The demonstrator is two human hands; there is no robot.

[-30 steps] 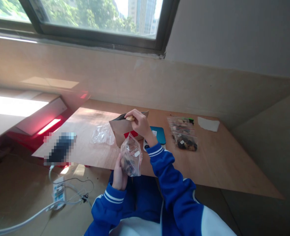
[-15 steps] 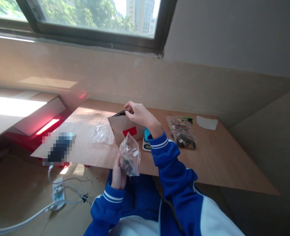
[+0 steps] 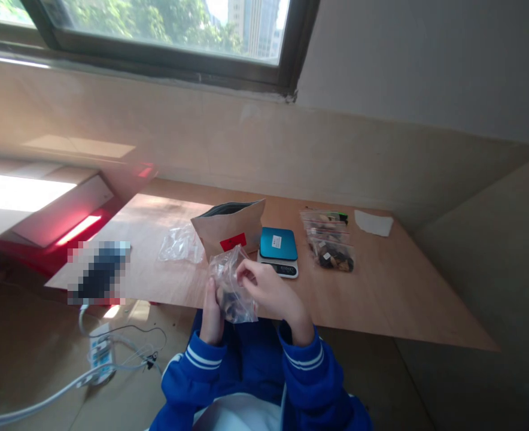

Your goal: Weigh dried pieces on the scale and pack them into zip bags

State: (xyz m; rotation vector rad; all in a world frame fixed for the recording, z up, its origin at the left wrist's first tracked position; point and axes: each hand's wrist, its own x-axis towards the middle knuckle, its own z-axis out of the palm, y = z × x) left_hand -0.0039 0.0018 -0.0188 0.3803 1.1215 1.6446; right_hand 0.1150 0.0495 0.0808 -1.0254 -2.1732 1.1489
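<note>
My left hand (image 3: 211,317) is closed around the side of a clear zip bag (image 3: 234,305) with dark and tan pieces inside, held at the table's front edge. At the upper right of that bag is my right hand (image 3: 264,287), its fingers curled into a pinch; what lies between the fingertips is hidden. Just behind stands a brown paper pouch (image 3: 210,233) with a red label, its top gaping. A digital scale (image 3: 279,244) with a blue platform sits to the right of the pouch.
Several filled zip bags (image 3: 331,242) lie overlapping on the right of the wooden table (image 3: 394,287), near a white paper piece (image 3: 374,223). Crumpled clear plastic (image 3: 181,244) lies left of the pouch. A blurred-out dark object (image 3: 100,272) is at the left edge, above a power strip (image 3: 102,353).
My right hand has left the mouth of the paper pouch and come down to the zip bag. The scale's blue platform is now uncovered. My left hand still holds the bag.
</note>
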